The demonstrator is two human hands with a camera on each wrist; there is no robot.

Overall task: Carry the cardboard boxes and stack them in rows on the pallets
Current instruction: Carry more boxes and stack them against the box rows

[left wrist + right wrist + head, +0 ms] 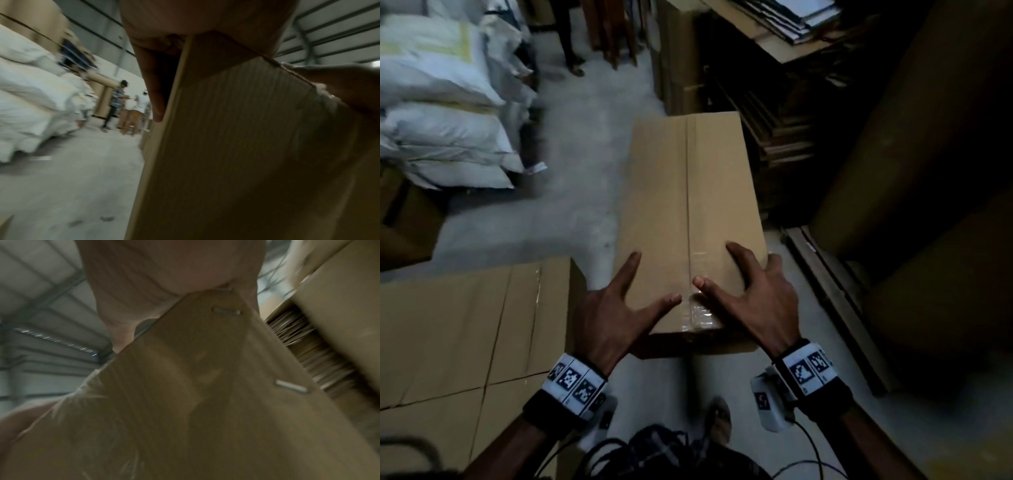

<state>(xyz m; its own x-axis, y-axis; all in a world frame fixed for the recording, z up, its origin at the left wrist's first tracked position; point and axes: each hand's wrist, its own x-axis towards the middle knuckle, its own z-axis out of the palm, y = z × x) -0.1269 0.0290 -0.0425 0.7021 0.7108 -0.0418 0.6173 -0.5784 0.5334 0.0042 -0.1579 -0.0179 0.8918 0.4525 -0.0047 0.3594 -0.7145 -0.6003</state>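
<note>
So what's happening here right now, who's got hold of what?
A person has both hands on the near end of a long taped cardboard box. The left hand and right hand lie spread on its top, fingers wrapping its side edges. More boxes sit to the left, white sacks beyond. No pallet is clearly visible.

No words, brands or numbers can be read anywhere. The wristbands [577, 383] carry only black-and-white square marker patterns. The cardboard box [688, 212] is unprinted.
</note>
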